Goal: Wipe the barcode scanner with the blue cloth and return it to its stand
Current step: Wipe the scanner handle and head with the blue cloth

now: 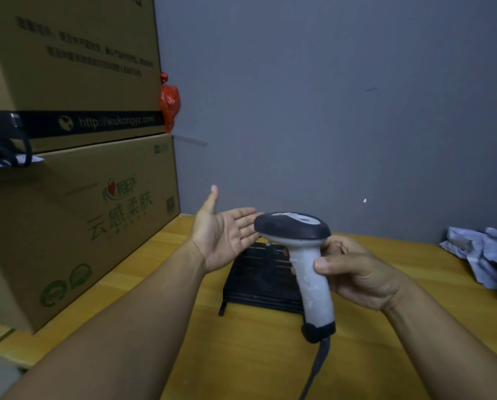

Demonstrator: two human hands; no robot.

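Scanner: The scanner (302,255) was held in the air above the table (212,356), head up and handle down, just in front of the black stand (258,278).
Material: It looked like hard plastic, a pale grey handle with a dark rubber-like rim around the head. I judged it light and stiff, and a little smooth on the handle.
Where to hold: The handle seemed the best place, because the head has the scan window, which is probably the fragile part.
Cable: A dark cable (319,362) hung from the foot of the handle and could pull on the scanner when it is turned.
Right hand: The right hand (354,272) was wrapped around the handle, the thumb lying across its front.
Left hand: The left hand (227,235) was flat and spread, palm up, holding nothing, its fingertips right beside the head. If they touched it, I could not tell.
Cloth: The crumpled cloth (484,255) lay at the right edge of the table, well apart from both hands.
Stand: It sat on the table under the scanner, with nothing on it.
Around: Two cardboard boxes (82,226) were stacked at the left, with a red bag (169,99) behind them against the grey wall.
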